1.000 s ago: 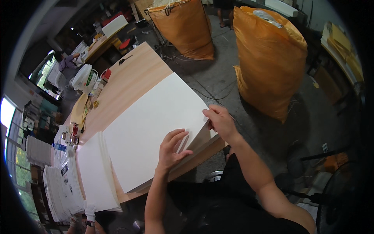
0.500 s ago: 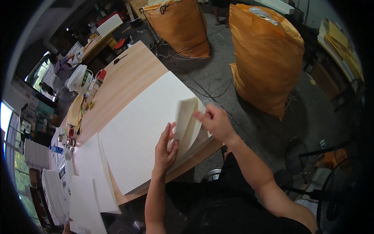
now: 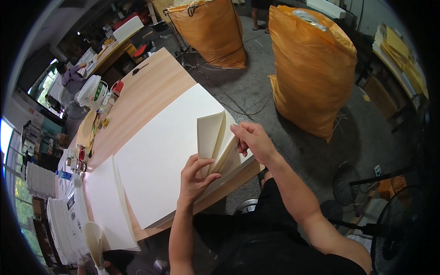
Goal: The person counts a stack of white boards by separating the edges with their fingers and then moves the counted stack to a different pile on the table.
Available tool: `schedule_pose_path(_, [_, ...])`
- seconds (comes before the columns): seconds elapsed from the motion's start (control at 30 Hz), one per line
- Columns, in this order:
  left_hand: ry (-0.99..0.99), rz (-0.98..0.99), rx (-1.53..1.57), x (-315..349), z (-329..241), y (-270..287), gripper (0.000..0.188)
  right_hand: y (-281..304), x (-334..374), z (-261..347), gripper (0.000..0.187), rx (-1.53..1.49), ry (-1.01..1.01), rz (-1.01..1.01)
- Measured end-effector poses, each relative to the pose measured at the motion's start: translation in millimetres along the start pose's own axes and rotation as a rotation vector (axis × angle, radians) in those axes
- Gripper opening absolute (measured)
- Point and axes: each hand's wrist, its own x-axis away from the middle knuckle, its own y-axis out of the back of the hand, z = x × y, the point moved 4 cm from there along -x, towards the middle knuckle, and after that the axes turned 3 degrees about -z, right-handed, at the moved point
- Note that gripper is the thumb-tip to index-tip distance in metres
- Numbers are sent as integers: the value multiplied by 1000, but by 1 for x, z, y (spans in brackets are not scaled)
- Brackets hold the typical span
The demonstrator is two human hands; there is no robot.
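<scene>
Held over the large stack of white sheets (image 3: 158, 153) is a small cream blank booklet (image 3: 209, 133), its leaves fanned apart at the top. My left hand (image 3: 193, 179) grips its lower edge, thumb on the near side and fingers on the far side. At the booklet's right side, my right hand (image 3: 255, 143) is closed, with the thumb and forefinger on the edge of the leaves. Its lower fingers curl inward. How many leaves that pinch takes in cannot be made out.
A wooden table (image 3: 153, 85) carries scissors, tape rolls and a white bucket (image 3: 91, 93). More white sheets (image 3: 110, 206) lie to the left, where someone bends a curled sheet (image 3: 94, 245). Two orange sacks (image 3: 311, 73) stand on the floor beyond; a fan (image 3: 396, 224) is at right.
The booklet's leaves have spread and come to rest. My left fingers have closed on its lower edge. At lower left, a flat sheet has been lifted into a curl.
</scene>
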Motion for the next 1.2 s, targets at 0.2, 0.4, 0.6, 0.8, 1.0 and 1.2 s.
schedule_pose_path(0.2, [-45,-164,-39,-2,-5,-4,42,-3,-5,-7,38,441,293,-193])
schedule_pose_path(0.4, [-151,-23,-102,-5,-15,-5,50,-5,-4,-5,36,-87,18,-3])
schedule_pose_path(0.6, [-94,-45,-101,-2,-5,-3,40,-1,0,-1,34,-31,26,5])
schedule_pose_path(0.8, [-64,-89,-42,-2,-7,-5,36,-1,-3,-6,33,291,197,-97])
schedule_pose_path(1.0, [-118,-17,-112,-3,-11,-8,52,-4,-3,-7,35,-126,27,-23])
schedule_pose_path(1.2, [-82,-44,-120,-4,-8,-4,59,7,4,-4,37,-97,38,-61])
